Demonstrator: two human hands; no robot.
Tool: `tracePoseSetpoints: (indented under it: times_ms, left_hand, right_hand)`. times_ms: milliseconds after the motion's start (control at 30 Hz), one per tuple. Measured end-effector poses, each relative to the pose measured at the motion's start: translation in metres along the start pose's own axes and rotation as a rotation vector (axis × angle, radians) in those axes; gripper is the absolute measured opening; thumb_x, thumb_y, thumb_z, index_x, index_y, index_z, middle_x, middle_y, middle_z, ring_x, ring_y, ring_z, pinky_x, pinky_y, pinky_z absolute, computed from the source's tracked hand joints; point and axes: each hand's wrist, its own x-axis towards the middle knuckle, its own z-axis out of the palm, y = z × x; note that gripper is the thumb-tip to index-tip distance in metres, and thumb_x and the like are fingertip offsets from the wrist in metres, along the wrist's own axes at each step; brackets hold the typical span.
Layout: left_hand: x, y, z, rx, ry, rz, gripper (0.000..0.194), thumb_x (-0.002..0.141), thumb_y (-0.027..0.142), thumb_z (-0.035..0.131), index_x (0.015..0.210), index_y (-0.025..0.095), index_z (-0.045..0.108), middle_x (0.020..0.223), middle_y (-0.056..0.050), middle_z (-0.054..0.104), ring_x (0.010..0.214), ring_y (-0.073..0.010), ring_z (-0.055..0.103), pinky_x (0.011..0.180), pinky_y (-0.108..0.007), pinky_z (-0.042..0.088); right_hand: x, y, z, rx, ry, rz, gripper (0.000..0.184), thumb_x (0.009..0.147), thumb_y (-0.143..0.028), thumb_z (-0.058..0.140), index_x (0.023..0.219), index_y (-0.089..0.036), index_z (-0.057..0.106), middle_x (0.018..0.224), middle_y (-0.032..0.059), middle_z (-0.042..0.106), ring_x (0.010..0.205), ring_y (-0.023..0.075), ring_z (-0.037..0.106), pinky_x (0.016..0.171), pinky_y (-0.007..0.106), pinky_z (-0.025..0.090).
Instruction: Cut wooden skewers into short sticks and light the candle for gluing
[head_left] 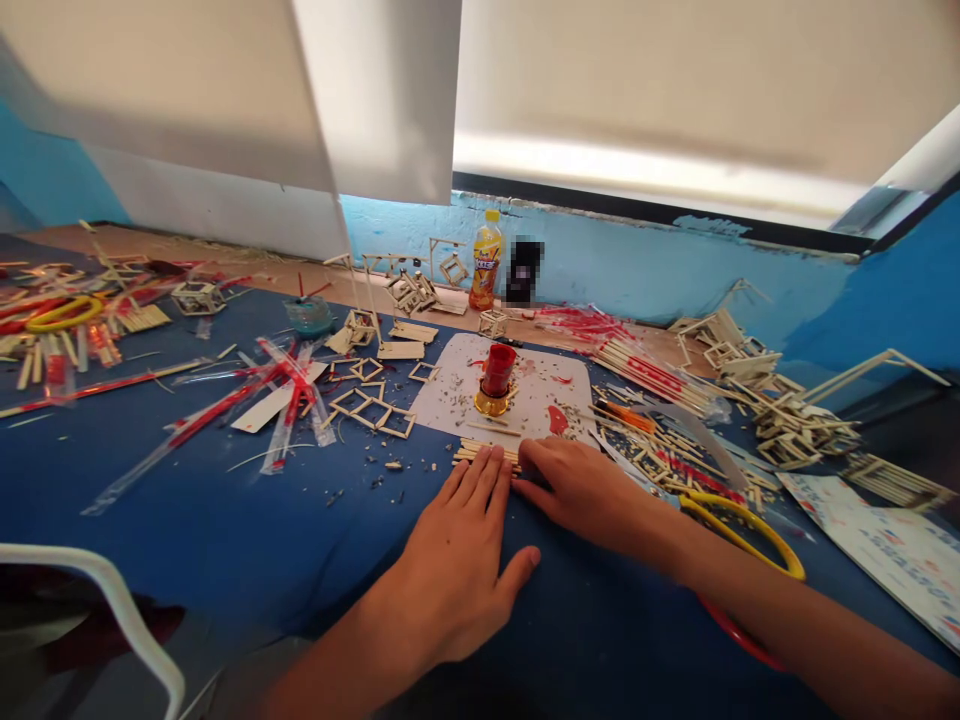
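Palm down, my left hand lies with fingers stretched over a row of thin wooden sticks on the blue table. At the right end of the row, my right hand is closed, its fingers curled inward; what they grip, if anything, is hidden. Just beyond the sticks lies a white sheet with dark crumbs and red drips. On it stands a red cup-like piece on a gold base. Small square stick frames lie left of the sheet.
Yellow-handled scissors lie partly under my right forearm. An orange-handled tool sits among loose sticks. Further off are a drink bottle, a glass bowl, red-striped plastic wrappers and a pile of stick frames.
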Motion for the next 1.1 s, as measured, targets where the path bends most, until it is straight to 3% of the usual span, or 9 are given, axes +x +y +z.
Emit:
tracePoseSetpoints:
  times_ms: [100,267,500,700,900,1000,1100]
  left_hand:
    - [-0.006,0.002,0.003,0.022,0.009,-0.003,0.080,0.104,0.055,0.037,0.164,0.006,0.016,0.169,-0.015,0.002,0.158,-0.0325,0.004,0.130,-0.054,0.018]
    - [-0.016,0.006,0.002,0.074,0.009,0.004,0.075,0.106,0.053,0.032,0.164,0.007,0.017,0.168,-0.014,0.006,0.157,-0.0331,0.010,0.129,-0.055,0.023]
    - [-0.013,0.005,-0.002,0.140,0.007,0.021,0.072,0.106,0.051,0.034,0.163,0.007,0.022,0.168,-0.015,0.012,0.157,-0.0328,0.014,0.128,-0.054,0.024]
    - [-0.001,-0.001,-0.003,0.136,0.036,0.040,0.074,0.107,0.053,0.033,0.163,0.007,0.021,0.169,-0.016,0.009,0.158,-0.0312,0.010,0.129,-0.052,0.022]
    - [0.015,-0.009,0.002,0.104,0.089,0.018,0.075,0.108,0.055,0.028,0.164,0.006,0.019,0.170,-0.016,0.006,0.159,-0.0290,0.003,0.131,-0.049,0.014]
    - [0.020,-0.010,0.004,0.088,0.092,0.009,0.076,0.108,0.057,0.026,0.164,0.007,0.017,0.170,-0.015,0.004,0.159,-0.0279,0.001,0.131,-0.047,0.012]
    - [0.022,-0.010,0.005,0.078,0.097,-0.007,0.079,0.107,0.058,0.025,0.164,0.004,0.015,0.171,-0.017,0.003,0.159,-0.0275,0.000,0.131,-0.045,0.011]
  right_hand:
    - [-0.001,0.009,-0.007,0.044,0.016,-0.038,0.014,0.102,-0.032,0.060,0.100,-0.019,0.063,0.095,0.0048,0.070,0.088,0.0210,0.066,0.077,0.031,0.048]
    - [0.016,0.022,-0.005,0.065,0.070,-0.057,0.023,0.105,-0.021,0.051,0.123,-0.018,0.066,0.118,0.0100,0.068,0.112,0.0220,0.064,0.100,0.034,0.047]
    - [0.041,0.026,0.010,0.066,0.111,-0.037,0.013,0.102,-0.019,0.059,0.106,-0.015,0.071,0.104,0.0059,0.071,0.096,0.0203,0.068,0.090,0.039,0.054]
    - [0.047,0.034,0.014,0.120,0.110,-0.063,0.008,0.100,-0.020,0.064,0.100,-0.015,0.070,0.096,0.0019,0.071,0.094,0.0189,0.069,0.090,0.040,0.056]
    - [0.044,0.035,0.010,0.198,0.069,-0.065,0.004,0.096,-0.014,0.065,0.097,-0.015,0.069,0.086,-0.0001,0.070,0.079,0.0161,0.066,0.078,0.033,0.053]
    - [0.039,0.033,0.005,0.250,0.038,-0.078,0.011,0.091,-0.008,0.062,0.095,-0.016,0.069,0.083,0.0008,0.071,0.076,0.0153,0.065,0.073,0.028,0.048]
    - [0.037,0.037,0.003,0.316,0.015,-0.081,0.022,0.091,-0.007,0.059,0.108,-0.017,0.068,0.086,0.0017,0.073,0.076,0.0147,0.066,0.072,0.026,0.047]
